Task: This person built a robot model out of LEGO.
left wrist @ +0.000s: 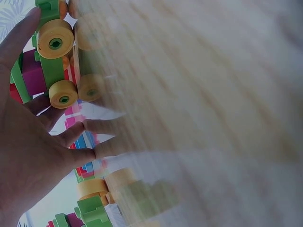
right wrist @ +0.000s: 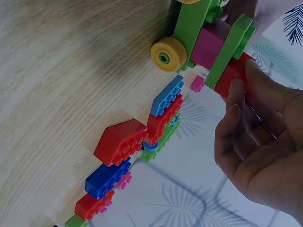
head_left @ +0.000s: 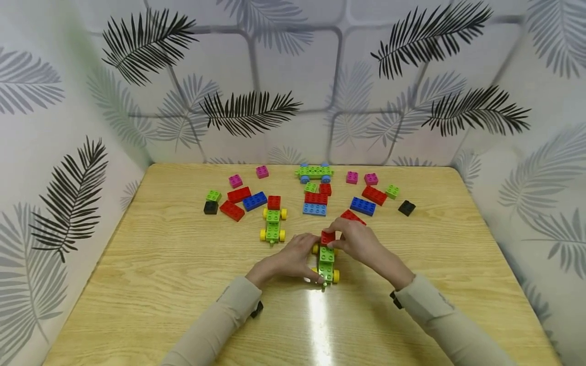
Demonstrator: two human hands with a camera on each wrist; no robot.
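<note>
Closest to me on the table (head_left: 137,284) sits the green car (head_left: 327,264) – my left hand (head_left: 288,259) grips its side to steady it, my right hand (head_left: 359,241) pinches the red brick (head_left: 327,237) onto its far end

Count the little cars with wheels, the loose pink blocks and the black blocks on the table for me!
Cars: 3, counting the near car, which the left hand grips while the right hand pinches its red block
Loose pink blocks: 4
Black blocks: 2
Total: 9
</note>
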